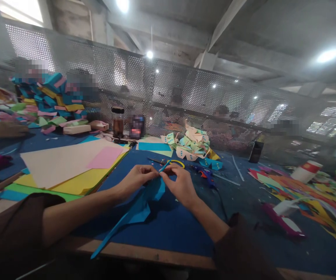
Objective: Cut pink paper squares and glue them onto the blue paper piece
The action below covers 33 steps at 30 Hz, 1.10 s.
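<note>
A blue paper cutout, with a long narrow strip trailing toward the table's front edge, hangs between my hands above the blue tabletop. My left hand pinches its upper end from the left. From the right, my right hand pinches the same end, thumb and fingers close to the other hand's fingertips. Just beyond the hands lie scissors with yellow handles, partly hidden by the fingers. A blue glue gun with an orange trigger rests to the right of my right hand, its cord running toward me.
Large paper sheets are stacked at the left. Behind the hands stands a pile of cut paper pieces, with a dark-lidded jar farther left. A purple power strip and colored paper scraps lie right. A perforated screen runs behind.
</note>
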Available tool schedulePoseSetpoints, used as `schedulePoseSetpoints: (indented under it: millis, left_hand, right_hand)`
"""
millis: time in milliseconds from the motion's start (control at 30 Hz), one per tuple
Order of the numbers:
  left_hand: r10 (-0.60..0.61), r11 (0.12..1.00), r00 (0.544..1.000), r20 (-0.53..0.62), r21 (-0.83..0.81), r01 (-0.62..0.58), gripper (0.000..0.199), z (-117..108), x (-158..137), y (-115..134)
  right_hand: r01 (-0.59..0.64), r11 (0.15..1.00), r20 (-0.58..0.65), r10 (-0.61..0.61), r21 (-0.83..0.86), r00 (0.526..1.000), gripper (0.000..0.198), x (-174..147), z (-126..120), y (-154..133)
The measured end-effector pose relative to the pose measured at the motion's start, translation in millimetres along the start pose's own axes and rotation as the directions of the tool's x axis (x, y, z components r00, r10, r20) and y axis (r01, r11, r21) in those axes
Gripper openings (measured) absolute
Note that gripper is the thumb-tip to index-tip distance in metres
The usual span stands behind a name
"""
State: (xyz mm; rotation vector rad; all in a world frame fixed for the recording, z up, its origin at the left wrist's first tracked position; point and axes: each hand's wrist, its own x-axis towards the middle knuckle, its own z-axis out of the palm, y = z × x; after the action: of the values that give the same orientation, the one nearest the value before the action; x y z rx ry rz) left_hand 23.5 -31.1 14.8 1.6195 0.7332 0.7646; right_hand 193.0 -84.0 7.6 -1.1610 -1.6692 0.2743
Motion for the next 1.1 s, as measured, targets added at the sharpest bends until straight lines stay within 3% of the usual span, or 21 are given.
schedulePoseSetpoints:
  millis: [200, 367, 633, 1100]
  left_hand:
    - [-0.034, 0.999, 0.999, -0.028, -0.028, 0.033, 0.021, -0.2, -0.1, 1.5]
    - [-0.058, 0.994, 0.998, -0.007, -0.096, 0.057, 0.016, -1.5, 0.6, -0.6]
    - [-0.062, 0.994, 0.998, 0.023, -0.086, 0.064, 0.016, -1.4, -3.6, 5.8]
    - [-0.072, 0.994, 0.997, -0.011, -0.084, 0.071, 0.025, -2.1, -3.8, 1.1]
  right_hand:
    - [0.219, 0.934, 0.022, -0.222, -0.283, 0.975, 0.009, -2.2, -2.7, -1.2]
    - [0.333, 0.848, 0.064, -0.338, -0.412, 0.939, 0.01, -3.5, -5.0, -6.2]
    - [0.311, 0.842, 0.041, -0.327, -0.44, 0.944, 0.009, -3.9, -7.6, -10.0]
    - [0.412, 0.799, 0.138, -0.393, -0.438, 0.909, 0.016, -4.9, -6.5, -10.6]
